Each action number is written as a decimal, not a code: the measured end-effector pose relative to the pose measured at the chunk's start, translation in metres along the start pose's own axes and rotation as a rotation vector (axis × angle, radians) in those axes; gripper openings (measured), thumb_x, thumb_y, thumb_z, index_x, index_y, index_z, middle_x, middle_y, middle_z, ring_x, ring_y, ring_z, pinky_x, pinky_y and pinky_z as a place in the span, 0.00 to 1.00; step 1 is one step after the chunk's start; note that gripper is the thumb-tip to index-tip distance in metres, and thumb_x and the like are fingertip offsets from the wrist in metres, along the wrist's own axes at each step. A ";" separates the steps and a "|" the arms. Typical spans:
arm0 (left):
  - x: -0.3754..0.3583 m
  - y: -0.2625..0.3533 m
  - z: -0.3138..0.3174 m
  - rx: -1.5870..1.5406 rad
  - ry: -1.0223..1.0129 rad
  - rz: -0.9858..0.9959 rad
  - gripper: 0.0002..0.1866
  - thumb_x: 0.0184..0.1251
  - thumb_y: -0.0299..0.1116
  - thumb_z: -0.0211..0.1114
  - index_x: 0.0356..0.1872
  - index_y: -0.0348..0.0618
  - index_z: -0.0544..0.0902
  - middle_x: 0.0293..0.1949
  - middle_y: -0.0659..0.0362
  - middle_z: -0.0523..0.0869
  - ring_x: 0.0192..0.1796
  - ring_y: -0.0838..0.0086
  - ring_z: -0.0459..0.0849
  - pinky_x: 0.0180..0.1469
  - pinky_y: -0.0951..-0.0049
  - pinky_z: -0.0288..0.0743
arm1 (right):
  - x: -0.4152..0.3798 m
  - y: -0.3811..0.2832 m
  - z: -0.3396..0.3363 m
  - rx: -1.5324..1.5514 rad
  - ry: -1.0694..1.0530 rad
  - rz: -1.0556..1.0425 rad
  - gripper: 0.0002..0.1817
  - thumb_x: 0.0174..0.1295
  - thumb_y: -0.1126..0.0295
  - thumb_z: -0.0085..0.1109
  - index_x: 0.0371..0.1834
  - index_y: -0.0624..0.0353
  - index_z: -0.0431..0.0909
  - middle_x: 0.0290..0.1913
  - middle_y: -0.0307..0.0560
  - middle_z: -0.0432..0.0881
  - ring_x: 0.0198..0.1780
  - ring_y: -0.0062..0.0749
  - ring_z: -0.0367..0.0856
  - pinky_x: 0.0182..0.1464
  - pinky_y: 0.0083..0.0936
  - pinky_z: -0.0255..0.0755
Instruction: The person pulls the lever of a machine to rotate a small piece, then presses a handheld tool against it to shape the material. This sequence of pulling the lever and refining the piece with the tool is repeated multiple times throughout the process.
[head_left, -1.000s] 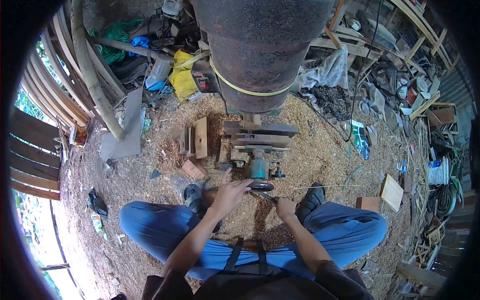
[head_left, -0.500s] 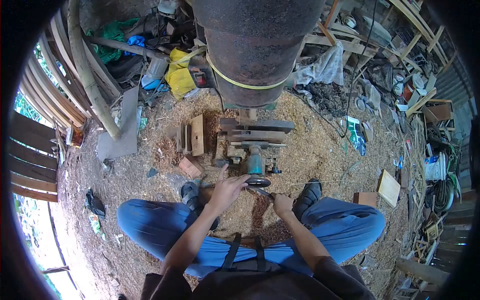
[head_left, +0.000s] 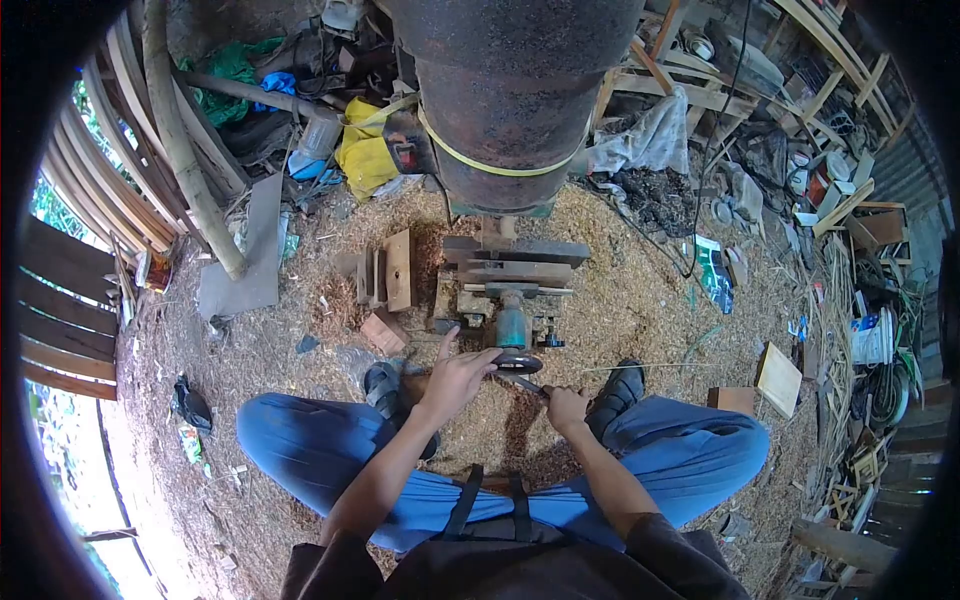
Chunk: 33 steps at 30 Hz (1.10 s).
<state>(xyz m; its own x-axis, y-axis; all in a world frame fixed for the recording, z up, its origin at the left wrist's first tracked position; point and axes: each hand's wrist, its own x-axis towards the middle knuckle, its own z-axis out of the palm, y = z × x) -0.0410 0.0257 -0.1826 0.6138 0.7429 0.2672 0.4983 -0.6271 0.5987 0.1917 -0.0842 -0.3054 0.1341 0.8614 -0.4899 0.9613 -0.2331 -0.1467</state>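
My left hand (head_left: 455,383) is at the left rim of a black handwheel (head_left: 517,366), its fingertips bent onto the rim and one finger stretched out apart. How far they wrap round it is hard to see. My right hand (head_left: 567,408) is closed round the dark handle of a thin, bar-like tool (head_left: 528,383), whose far end lies just below the wheel, close to my left fingertips. The wheel sits on the near end of a green machine part (head_left: 511,328), which looks like a lathe tailstock. Beyond it, wooden boards (head_left: 515,270) lie crosswise.
A large rusty cylinder (head_left: 515,110) with a yellow band stands over the machine's far end. Wood blocks (head_left: 400,270) lie left of the machine, and a pale board (head_left: 777,380) lies right. Sawdust (head_left: 620,300) covers the ground. Scrap wood and a white bucket (head_left: 872,336) line the right side.
The view has shifted very slightly. Both hands, the tool and the handwheel keep nearly the same places.
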 end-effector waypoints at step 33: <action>0.033 0.040 -0.051 0.145 0.190 0.009 0.23 0.67 0.33 0.69 0.63 0.48 0.80 0.68 0.55 0.78 0.71 0.62 0.75 0.79 0.45 0.48 | -0.002 -0.016 -0.089 0.497 0.376 0.087 0.15 0.65 0.66 0.62 0.53 0.59 0.84 0.46 0.57 0.87 0.50 0.51 0.85 0.54 0.47 0.75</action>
<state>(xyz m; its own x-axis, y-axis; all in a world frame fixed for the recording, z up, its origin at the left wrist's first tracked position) -0.0324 0.0374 -0.1114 0.4989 0.7595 0.4175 0.5846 -0.6506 0.4848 0.1973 -0.0419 -0.2252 0.3690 0.9087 -0.1951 0.7289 -0.4132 -0.5459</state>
